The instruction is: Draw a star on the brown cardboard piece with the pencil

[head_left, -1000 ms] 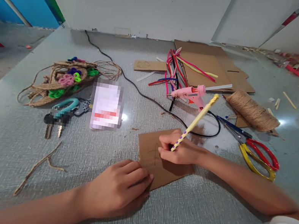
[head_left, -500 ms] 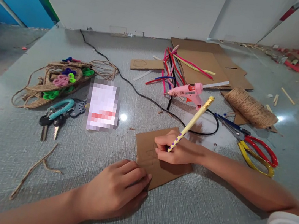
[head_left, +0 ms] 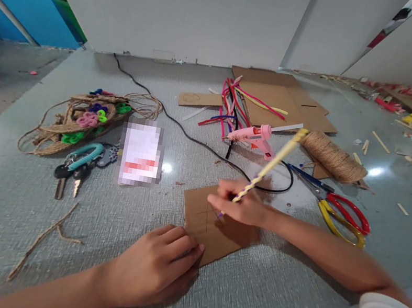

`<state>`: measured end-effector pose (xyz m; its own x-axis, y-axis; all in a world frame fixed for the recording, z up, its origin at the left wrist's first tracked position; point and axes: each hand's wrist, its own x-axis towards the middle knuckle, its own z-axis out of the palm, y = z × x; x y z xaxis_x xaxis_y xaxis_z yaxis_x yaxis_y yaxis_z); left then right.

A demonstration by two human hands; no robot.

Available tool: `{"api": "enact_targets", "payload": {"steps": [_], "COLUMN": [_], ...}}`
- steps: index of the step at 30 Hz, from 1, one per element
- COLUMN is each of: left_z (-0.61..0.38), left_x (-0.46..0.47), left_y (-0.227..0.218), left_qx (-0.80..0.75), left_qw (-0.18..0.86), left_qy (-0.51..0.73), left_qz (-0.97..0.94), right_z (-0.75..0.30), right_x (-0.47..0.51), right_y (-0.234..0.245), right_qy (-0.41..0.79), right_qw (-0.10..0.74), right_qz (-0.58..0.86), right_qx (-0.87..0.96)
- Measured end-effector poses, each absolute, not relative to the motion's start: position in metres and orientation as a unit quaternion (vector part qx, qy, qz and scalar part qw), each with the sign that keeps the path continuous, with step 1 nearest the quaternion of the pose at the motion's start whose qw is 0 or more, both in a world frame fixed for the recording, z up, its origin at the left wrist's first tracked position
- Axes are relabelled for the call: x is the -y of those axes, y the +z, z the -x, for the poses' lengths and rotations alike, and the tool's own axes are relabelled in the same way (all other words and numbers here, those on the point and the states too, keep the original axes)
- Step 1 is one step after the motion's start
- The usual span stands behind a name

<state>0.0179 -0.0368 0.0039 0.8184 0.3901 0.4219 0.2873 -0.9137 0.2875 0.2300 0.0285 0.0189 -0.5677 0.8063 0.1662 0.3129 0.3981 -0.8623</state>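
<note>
A small brown cardboard piece (head_left: 231, 238) lies in front of me, with thin crossing pencil lines on its left half. My right hand (head_left: 239, 202) is closed around a yellow pencil (head_left: 269, 168) with purple dots. The pencil leans up to the right, its lower end close to the cardboard and slightly blurred. My left hand (head_left: 160, 265) holds the cardboard's lower left edge, fingers curled together and the fingertips on the board. Its thumb is hidden.
Beyond the cardboard lie a pink glue gun (head_left: 252, 137), pipe cleaners (head_left: 234, 103) and cardboard sheets (head_left: 280, 93). Scissors (head_left: 342, 218) and a twine roll (head_left: 333, 156) are right. Keys (head_left: 76, 179), a blurred-out packet (head_left: 141, 156) and decorated twine (head_left: 84, 119) sit left. A black cord (head_left: 193, 137) crosses the surface.
My right fingers have straightened a little and the pencil has shifted, its lower end now showing right of the drawn lines. My left hand stays on the cardboard. The view has shifted slightly.
</note>
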Motion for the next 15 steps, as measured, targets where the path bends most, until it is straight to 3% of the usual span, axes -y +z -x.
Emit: {"api": "enact_targets", "payload": {"steps": [2,4,12,15], "left_z": [-0.018,-0.017,-0.015,-0.015], "left_x": [0.037,0.037,0.041,0.040], "left_y": [0.004,0.004,0.000,-0.001], "left_qx": [-0.176,-0.172,-0.229,-0.219], "left_qw": [0.100,0.094,0.017,0.033], "left_qy": [0.236,0.226,0.215,0.220], "left_qz": [-0.950,-0.954,-0.949,-0.950], "right_z": [-0.234,-0.239,-0.244,-0.237], "right_x": [-0.029,-0.031,-0.027,-0.026], "right_y": [0.031,0.043,0.032,0.013], "right_qy": [0.402,0.356,0.199,0.174], "right_qw": [0.356,0.355,0.166,0.173], "right_qz": [0.391,0.398,0.434,0.428], "right_qx": [0.748,0.767,0.863,0.870]}}
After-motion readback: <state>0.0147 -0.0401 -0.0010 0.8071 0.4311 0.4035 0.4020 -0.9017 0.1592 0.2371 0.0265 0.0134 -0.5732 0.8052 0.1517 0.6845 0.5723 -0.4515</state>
